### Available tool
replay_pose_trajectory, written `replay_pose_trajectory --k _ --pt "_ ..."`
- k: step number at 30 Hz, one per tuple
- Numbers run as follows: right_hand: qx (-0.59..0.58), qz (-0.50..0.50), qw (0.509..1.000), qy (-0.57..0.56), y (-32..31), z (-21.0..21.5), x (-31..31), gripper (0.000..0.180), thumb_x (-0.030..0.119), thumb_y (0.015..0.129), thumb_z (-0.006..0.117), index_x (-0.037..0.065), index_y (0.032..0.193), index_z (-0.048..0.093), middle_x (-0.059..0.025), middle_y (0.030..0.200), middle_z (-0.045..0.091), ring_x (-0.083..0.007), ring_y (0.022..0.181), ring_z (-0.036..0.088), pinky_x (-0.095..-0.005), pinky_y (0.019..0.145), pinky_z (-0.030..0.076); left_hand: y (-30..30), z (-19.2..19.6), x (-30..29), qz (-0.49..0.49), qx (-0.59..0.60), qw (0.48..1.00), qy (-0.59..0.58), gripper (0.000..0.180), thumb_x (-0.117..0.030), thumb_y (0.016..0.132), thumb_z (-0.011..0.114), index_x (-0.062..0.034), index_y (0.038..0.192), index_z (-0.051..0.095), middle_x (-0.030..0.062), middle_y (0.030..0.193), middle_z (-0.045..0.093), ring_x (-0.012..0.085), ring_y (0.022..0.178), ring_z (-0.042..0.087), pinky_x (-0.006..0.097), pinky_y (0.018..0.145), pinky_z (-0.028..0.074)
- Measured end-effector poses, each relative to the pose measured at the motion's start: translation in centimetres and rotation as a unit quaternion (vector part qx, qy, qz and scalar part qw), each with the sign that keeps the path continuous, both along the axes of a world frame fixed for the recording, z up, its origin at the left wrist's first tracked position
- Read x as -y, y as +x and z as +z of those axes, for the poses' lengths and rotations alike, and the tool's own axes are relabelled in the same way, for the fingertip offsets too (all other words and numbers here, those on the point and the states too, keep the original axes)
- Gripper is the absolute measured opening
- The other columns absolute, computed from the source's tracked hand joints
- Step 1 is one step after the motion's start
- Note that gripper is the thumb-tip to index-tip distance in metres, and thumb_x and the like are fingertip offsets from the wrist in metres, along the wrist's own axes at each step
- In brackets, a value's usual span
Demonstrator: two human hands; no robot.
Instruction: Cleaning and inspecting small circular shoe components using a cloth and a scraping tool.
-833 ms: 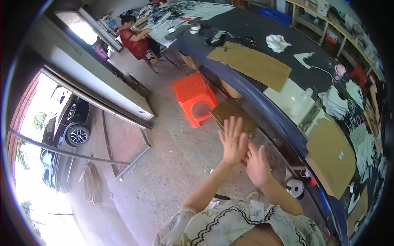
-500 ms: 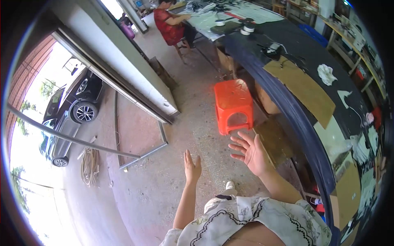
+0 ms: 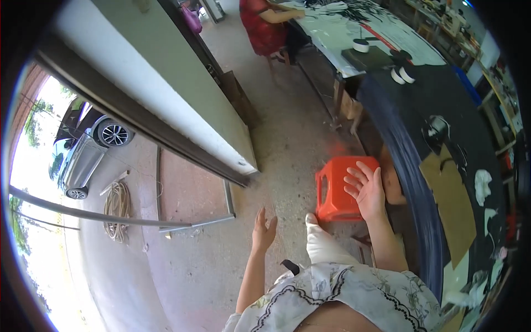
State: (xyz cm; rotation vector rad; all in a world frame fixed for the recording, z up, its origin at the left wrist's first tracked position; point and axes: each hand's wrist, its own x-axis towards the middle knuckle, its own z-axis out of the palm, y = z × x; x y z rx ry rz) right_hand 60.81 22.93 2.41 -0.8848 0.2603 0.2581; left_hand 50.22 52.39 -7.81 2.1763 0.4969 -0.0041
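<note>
A long dark table [image 3: 412,166] runs along the right side, and a small orange stool [image 3: 337,191] stands on the floor right next to it. The right hand [image 3: 366,191] is open with its fingers spread, up over the stool. The left hand [image 3: 263,229] is open too, holding nothing, above the bare floor left of the stool.

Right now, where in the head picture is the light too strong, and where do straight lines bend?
Head view: daylight burns out the left rim beyond the grey car; the black table edge curves from fisheye distortion; both hands, left and right, and the orange stool look fairly sharp.
</note>
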Motion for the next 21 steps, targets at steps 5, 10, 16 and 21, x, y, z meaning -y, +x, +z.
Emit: replay_pose_trajectory --k 5,10,16,21 --pt "0.072 0.050 0.996 0.002 18.7 2.6 -6.3 0.066 0.060 0.094 0.030 0.007 0.133 0.042 -0.0110 0.117 0.057 -0.0230 0.102 0.058 -0.0376 0.084 0.048 14.2 3.9 -8.2 0.064 -0.007 0.997 -0.037 0.052 -0.026 0.090 0.060 -0.0059 0.135 0.042 0.0183 0.124 0.055 0.0228 0.104 0.060 0.032 0.083 0.048" --pt "0.114 0.081 0.990 0.013 36.1 3.4 -13.3 0.065 0.059 0.094 0.030 0.007 0.132 0.043 -0.0111 0.116 0.057 -0.0232 0.101 0.058 -0.0385 0.083 0.048 28.0 2.8 -13.7 0.106 -0.040 0.993 -0.034 0.047 -0.030 0.089 0.058 -0.0027 0.127 0.050 0.0199 0.117 0.060 0.0280 0.104 0.061 0.035 0.085 0.048" --pt "0.179 0.133 0.974 0.031 60.5 3.0 -25.7 0.061 0.055 0.096 0.029 0.007 0.131 0.043 -0.0111 0.115 0.057 -0.0227 0.101 0.058 -0.0377 0.082 0.049 48.6 -6.2 -22.1 0.119 -0.040 0.986 -0.106 0.040 -0.028 0.090 0.058 -0.0033 0.121 0.055 0.0118 0.106 0.064 0.0188 0.096 0.061 0.030 0.080 0.047" --pt "0.168 0.170 0.971 0.019 77.7 5.7 -33.1 0.060 0.053 0.097 0.026 0.007 0.131 0.043 -0.0105 0.117 0.057 -0.0207 0.103 0.058 -0.0359 0.082 0.050 68.4 -1.6 -25.9 0.103 0.011 0.972 -0.212 0.034 -0.022 0.092 0.057 -0.0042 0.121 0.055 0.0047 0.100 0.065 0.0127 0.088 0.061 0.024 0.075 0.047"
